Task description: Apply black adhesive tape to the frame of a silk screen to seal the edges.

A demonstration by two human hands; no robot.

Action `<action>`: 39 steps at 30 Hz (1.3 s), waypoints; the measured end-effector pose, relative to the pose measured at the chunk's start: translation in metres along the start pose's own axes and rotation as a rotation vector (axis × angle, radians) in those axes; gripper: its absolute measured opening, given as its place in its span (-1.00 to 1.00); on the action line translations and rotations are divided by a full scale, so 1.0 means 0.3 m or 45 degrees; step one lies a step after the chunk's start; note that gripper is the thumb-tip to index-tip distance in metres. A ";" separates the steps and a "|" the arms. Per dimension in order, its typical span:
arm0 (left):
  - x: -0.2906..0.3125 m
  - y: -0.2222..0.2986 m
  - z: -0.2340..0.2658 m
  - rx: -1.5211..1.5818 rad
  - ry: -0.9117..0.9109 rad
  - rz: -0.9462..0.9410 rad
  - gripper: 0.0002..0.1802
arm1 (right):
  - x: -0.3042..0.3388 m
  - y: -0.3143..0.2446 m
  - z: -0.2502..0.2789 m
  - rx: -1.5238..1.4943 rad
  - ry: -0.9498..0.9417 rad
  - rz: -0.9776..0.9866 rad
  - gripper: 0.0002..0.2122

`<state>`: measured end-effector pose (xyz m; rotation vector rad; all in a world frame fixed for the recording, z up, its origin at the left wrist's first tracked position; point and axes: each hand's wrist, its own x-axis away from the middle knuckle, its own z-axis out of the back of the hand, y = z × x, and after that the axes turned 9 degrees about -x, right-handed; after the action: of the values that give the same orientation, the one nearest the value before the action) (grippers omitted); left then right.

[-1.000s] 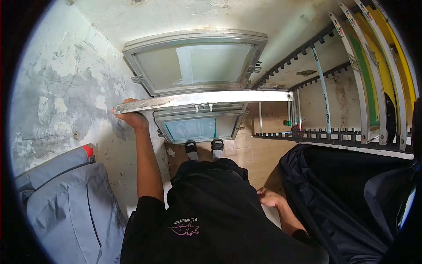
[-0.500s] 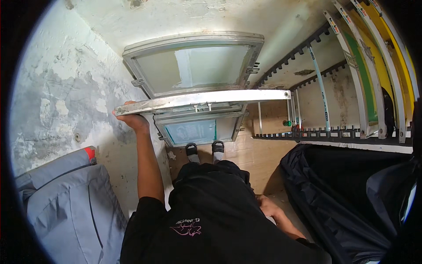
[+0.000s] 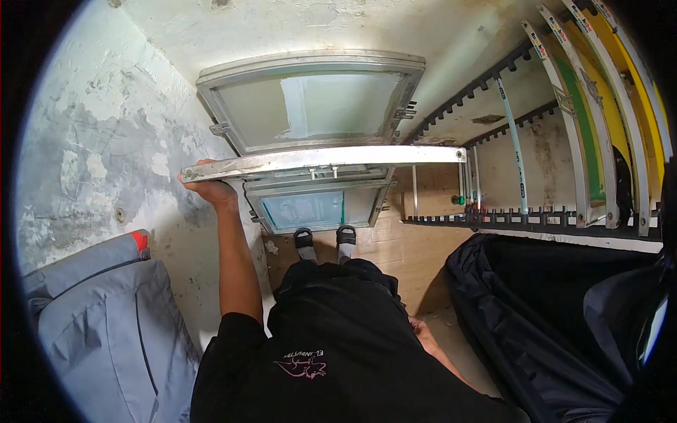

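While the person stands facing a metal frame (image 3: 381,154) seen nearly edge-on, the step in hand looks to be supporting and steadying it by one end. The frame runs crosswise in front of the body; whether anything beneath bears part of its weight cannot be told. Behind the frame a large framed panel (image 3: 338,106) leans at a slant, and past its near edge a lower framed panel (image 3: 303,209) shows, close to the sandals (image 3: 346,235). A notched black rack (image 3: 508,217) stands off to the right of the frame.

Judging by this hold, the next move calls for a firm wrist at the frame's left end, because no hand is on its right end and that side could dip or swing toward the rack. A second support there would seem helpful.

The left hand (image 3: 214,192) is clamped around the frame's left end, its palm on the near side and fingertips showing over the far edge. The left forearm (image 3: 240,268) reaches almost straight toward that end. Well apart from the frame, on its near side and below its right half, the right hand (image 3: 419,330) sits low beside the black shirt (image 3: 331,310); its fingers are partly hidden, so whether they are together, apart or holding something cannot be told.
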<state>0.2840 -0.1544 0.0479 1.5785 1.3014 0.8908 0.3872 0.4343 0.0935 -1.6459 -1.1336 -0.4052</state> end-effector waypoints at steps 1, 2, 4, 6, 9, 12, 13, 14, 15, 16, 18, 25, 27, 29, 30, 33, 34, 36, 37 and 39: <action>-0.002 -0.002 0.000 0.000 0.014 0.018 -0.13 | 0.001 -0.001 -0.004 -0.025 -0.062 0.089 -0.62; -0.005 -0.005 0.002 -0.010 0.013 0.009 -0.14 | 0.002 0.002 -0.005 -0.021 -0.035 0.078 -0.62; -0.009 -0.018 0.011 -0.024 0.015 0.007 -0.14 | 0.002 0.017 -0.004 0.118 0.012 0.139 -0.67; -0.019 -0.031 0.027 0.006 -0.026 -0.027 -0.15 | -0.002 0.034 -0.004 0.475 0.204 0.158 -0.71; -0.030 -0.042 0.053 0.009 -0.137 -0.095 -0.14 | 0.020 0.020 0.003 1.002 0.499 0.116 -0.75; -0.040 -0.047 0.062 -0.086 -0.148 -0.184 -0.11 | 0.020 -0.009 0.002 1.306 0.671 0.068 -0.80; -0.043 -0.048 0.059 -0.128 -0.147 -0.229 -0.10 | 0.009 -0.016 0.006 1.402 0.714 0.121 -0.82; -0.044 -0.049 0.057 -0.124 -0.147 -0.227 -0.10 | -0.004 -0.023 0.014 1.404 0.719 0.123 -0.82; -0.045 -0.048 0.053 -0.111 -0.108 -0.213 -0.10 | -0.022 -0.028 0.026 1.465 0.660 0.076 -0.81; -0.045 -0.045 0.048 -0.097 -0.068 -0.201 -0.10 | -0.033 -0.035 0.041 1.530 0.586 0.077 -0.79; -0.038 -0.034 0.043 -0.073 -0.038 -0.175 -0.10 | -0.031 -0.063 0.089 1.456 0.412 0.206 -0.76; 0.000 0.000 0.018 -0.127 0.044 -0.193 -0.20 | -0.121 -0.432 0.192 0.646 -0.183 -0.303 -0.69; 0.001 -0.002 0.017 -0.148 0.084 -0.250 -0.22 | -0.203 -0.574 0.156 1.405 0.099 0.294 -0.58; -0.003 -0.007 0.020 -0.100 0.047 -0.220 -0.24 | -0.330 -0.690 0.068 1.229 0.376 0.833 -0.42; -0.006 -0.010 0.021 -0.113 0.060 -0.219 -0.24 | -0.376 -0.755 0.025 0.936 0.251 1.180 -0.36; -0.011 -0.015 0.025 -0.057 0.156 -0.227 -0.24 | -0.497 -0.907 -0.125 0.518 0.073 1.582 -0.35; -0.011 -0.012 0.034 -0.054 0.168 -0.215 -0.24 | -0.525 -0.950 -0.166 0.526 -0.034 1.647 -0.36; -0.003 -0.013 0.050 -0.069 0.114 -0.179 -0.26 | -0.585 -0.975 -0.260 0.458 -0.127 1.632 -0.60; -0.003 -0.011 0.061 -0.053 0.136 -0.149 -0.26 | -0.606 -0.984 -0.291 0.426 -0.052 1.577 -0.64; -0.005 -0.010 0.082 -0.055 0.090 -0.119 -0.28 | -0.636 -0.987 -0.332 0.306 0.088 1.549 -0.67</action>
<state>0.3052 -0.1603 0.0363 1.4528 1.3850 0.9171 0.0737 0.2570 0.1593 -1.7619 0.0105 0.4418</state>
